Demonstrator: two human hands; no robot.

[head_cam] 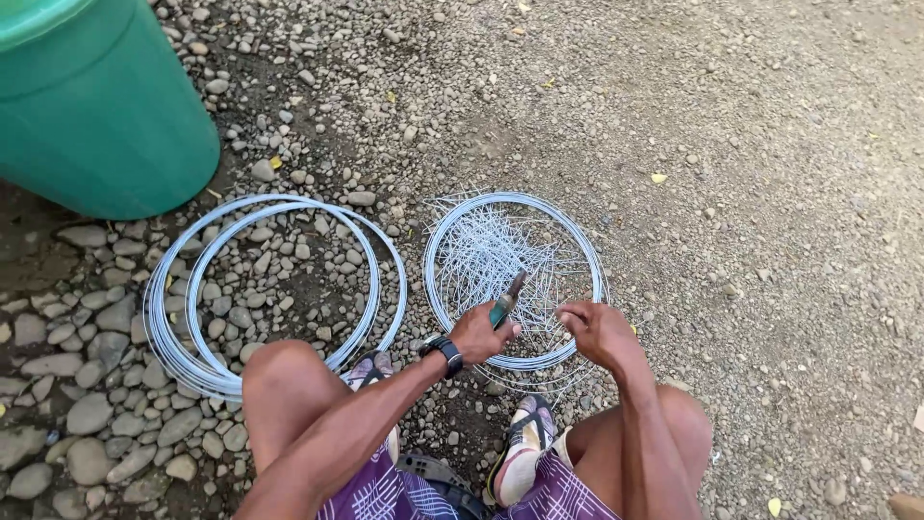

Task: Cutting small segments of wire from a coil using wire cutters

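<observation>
**Pliers over the wire coil**

The left hand [478, 333] was clenched around the green grips of the pliers [507, 299]. Their long axis ran diagonally, handles low in the fist and dark nose pointing up and away from the person, slightly toward the right hand [595, 330]. The nose sat just beyond the left knuckles, over the cut wires [491, 252].

The right hand, just beside the left and apart from it, was curled with its fingertips pinched on thin wire strands; how much wire it gripped could not be told.

Both hands hovered over the near rim of a coil [587, 252] lying flat on the gravel, filled with short wire pieces pointing in many directions. Well to the outside of the left hand lay 2 larger loops [181, 289], also flat. Beyond those, far from either hand, stood a green drum [106, 106]. A black watch [446, 352] sat on the left wrist.
</observation>
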